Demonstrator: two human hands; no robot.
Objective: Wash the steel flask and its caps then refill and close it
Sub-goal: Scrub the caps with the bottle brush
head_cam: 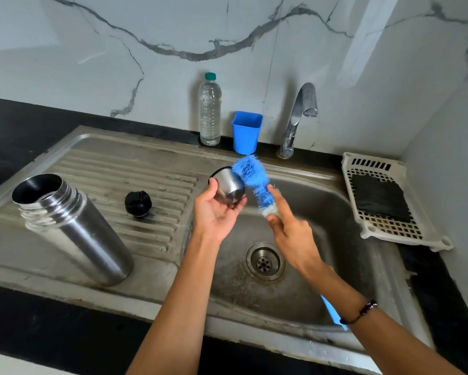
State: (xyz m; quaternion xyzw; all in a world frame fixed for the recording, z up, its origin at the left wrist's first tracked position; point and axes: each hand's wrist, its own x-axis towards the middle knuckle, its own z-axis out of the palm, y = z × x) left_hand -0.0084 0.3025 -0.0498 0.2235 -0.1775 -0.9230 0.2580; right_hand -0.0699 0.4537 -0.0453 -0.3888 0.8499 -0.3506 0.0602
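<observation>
Marble-veined wall behind steel sink (343, 234); dark table around it. Left hand (216, 209) cups steel cap (229, 188) above basin, fingers curled round it, open mouth facing away. Right hand (288, 226) pinches blue brush (256, 181) just below bristles, forefinger along them; bristles touch cap rim. Flask (70, 226) upright, uncapped, on drainboard left of basin; black stopper (138, 204) between flask and basin. Step, likely: scrub cap. Tip mouth toward brush, push bristles inside, twist, keep over basin. Tap (299, 117) behind basin appears off.
</observation>
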